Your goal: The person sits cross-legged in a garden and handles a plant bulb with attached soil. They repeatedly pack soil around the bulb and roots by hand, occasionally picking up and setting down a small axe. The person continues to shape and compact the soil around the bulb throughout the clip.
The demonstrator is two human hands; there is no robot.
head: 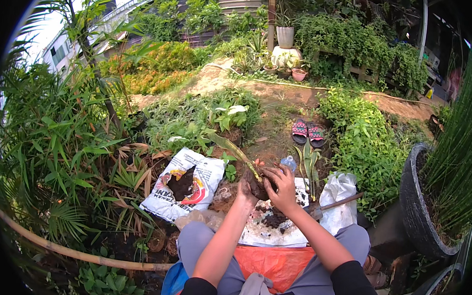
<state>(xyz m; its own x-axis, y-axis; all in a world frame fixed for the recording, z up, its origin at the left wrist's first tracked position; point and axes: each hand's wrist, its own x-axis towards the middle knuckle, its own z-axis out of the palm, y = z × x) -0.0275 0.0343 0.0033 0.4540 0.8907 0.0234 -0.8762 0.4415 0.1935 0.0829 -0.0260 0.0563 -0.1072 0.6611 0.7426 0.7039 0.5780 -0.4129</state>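
Note:
Before my chest, both hands hold a dark ball of soil (259,192) with a yellow-edged snake plant leaf (235,151) rising from it towards the upper left. My left hand (248,192) cups the ball from the left and below. Soil-stained fingers of my right hand (281,187) press on it from the right. Under them, a white sack sheet (255,234) carries loose dark soil (275,219). More snake plant cuttings (308,164) lie just beyond, next to a clear plastic bottle (289,163).
A torn, printed potting-soil bag (212,176) lies at left, dark soil showing through its hole. To the right are a trowel-like tool with a wooden handle (342,201), a white sack (337,218) and a large black pot (405,198). Sandals (308,132) stand ahead; a bamboo pole (75,255) runs along the left.

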